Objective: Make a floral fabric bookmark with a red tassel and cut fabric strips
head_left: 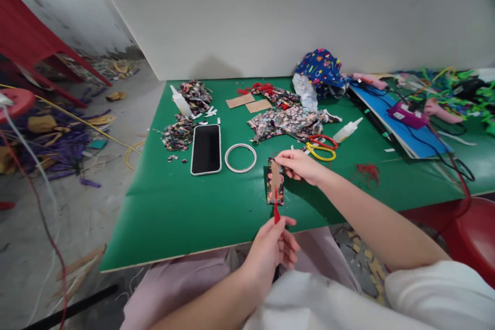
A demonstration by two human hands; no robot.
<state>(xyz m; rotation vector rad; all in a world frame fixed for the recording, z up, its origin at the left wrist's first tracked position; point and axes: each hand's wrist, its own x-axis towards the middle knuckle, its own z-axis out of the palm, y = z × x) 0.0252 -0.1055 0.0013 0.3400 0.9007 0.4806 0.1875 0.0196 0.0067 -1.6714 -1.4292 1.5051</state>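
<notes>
Head view: my right fingers (286, 157) pinch the floral piece's (276, 181) far end. Left fingers (274, 228), nearer, grip a red tool (276, 213).

Blk floral pc (269, 195) w/ brn card (275, 177) mid, on grn tbl (166, 216); slim red item (277, 213) @ near end.

floral strip (270, 195): cloth, matt card | tabletop (166, 216): smooth, faint sheen | phone screen (206, 149): glossy | chair (31, 31): plastic

Left grip (273, 244) pinched, low, spare fingers (293, 242) loosely curled; right grip (299, 165) pinched, farther out; forearms (367, 211) bare, converging.
</notes>
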